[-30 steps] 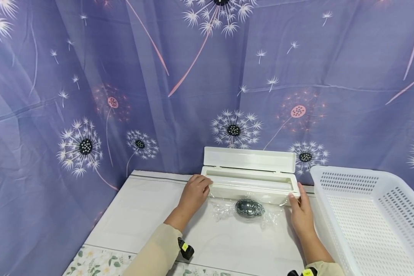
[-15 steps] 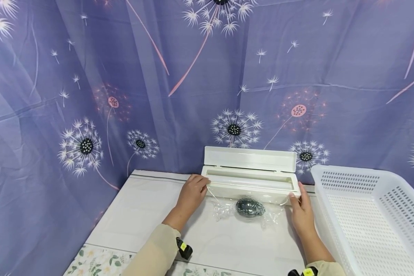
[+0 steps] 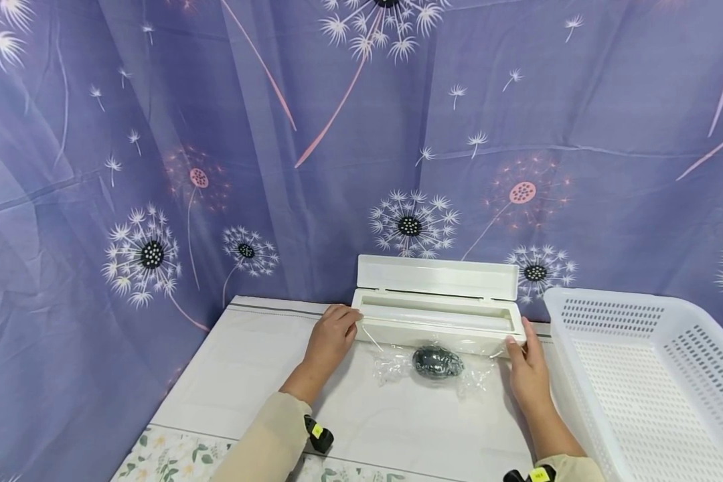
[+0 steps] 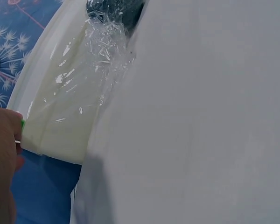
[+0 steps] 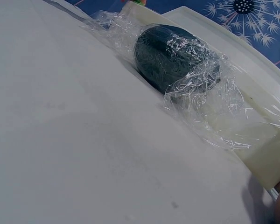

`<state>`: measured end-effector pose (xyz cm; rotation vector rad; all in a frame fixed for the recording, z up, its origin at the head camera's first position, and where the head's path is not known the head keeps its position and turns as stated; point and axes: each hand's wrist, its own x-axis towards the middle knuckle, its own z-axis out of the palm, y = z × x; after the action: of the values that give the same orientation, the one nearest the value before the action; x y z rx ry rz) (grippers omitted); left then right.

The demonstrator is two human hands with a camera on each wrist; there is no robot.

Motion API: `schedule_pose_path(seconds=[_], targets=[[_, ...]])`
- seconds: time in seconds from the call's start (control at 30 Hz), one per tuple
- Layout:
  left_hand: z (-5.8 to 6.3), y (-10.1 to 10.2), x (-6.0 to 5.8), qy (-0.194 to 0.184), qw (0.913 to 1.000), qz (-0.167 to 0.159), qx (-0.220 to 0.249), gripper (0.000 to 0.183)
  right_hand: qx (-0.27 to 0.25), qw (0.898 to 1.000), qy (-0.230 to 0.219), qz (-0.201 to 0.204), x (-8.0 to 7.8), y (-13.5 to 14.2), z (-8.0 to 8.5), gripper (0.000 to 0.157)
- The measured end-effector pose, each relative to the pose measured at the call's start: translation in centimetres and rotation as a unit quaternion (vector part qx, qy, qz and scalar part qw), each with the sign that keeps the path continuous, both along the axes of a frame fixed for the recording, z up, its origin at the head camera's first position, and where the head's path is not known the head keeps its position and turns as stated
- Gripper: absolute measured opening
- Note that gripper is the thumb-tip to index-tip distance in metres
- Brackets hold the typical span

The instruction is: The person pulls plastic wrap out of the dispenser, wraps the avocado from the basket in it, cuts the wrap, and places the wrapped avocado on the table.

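Note:
A white cling film dispenser (image 3: 440,340) stands at the back of the table with its lid (image 3: 436,276) raised and a roll of film (image 3: 434,317) inside. My left hand (image 3: 331,335) holds its left front corner with curled fingers; a small green bit (image 4: 23,124) shows beside them in the left wrist view. At the other end, my right hand (image 3: 527,368) grips the box, thumb in front, fingers along the side. Before the box lies a dark green oval object (image 5: 170,58) wrapped in clear cling film (image 4: 105,46). The film spreads over the box's front face.
To the right stands a white perforated plastic basket (image 3: 563,375), close beside my right forearm. A purple dandelion-print curtain (image 3: 313,221) hangs right behind the box. The white table cover (image 3: 265,361) has a floral strip (image 3: 181,455) near the front.
My left hand has slid slightly left along the front edge to the box's left corner. The box, the wrapped object and my right hand stay almost where they were.

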<state>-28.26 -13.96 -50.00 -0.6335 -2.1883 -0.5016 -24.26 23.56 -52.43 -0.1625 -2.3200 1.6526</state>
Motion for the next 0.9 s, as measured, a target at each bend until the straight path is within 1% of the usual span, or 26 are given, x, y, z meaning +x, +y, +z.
schedule_pose_path(seconds=[0.3,0.47,0.57,0.7,0.83,0.9], targets=[[-0.1,0.5,0.6,-0.029,0.999,0.03,0.015,0.029,0.0,1.0,0.014,0.004,-0.3,0.0,0.1,0.061],[-0.2,1.1,0.9,-0.06,0.9966,0.044,0.037,0.032,-0.002,1.0,0.011,0.003,-0.3,0.1,0.1,0.061],[-0.3,1.5,1.2,-0.086,0.9935,0.057,0.049,0.04,-0.003,1.0,0.01,-0.001,-0.3,0.1,0.1,0.061],[-0.4,2.0,1.7,-0.104,0.9898,0.07,0.068,0.056,-0.004,1.0,0.011,0.0,-0.1,0.0,0.4,0.061],[-0.3,2.5,2.3,-0.099,0.9872,0.077,0.099,0.071,-0.007,1.0,0.012,0.004,0.1,-0.1,0.7,0.061],[0.1,2.9,2.6,-0.09,0.9869,0.072,0.113,0.073,-0.008,1.0,0.011,0.006,0.0,-0.1,0.6,0.061]])
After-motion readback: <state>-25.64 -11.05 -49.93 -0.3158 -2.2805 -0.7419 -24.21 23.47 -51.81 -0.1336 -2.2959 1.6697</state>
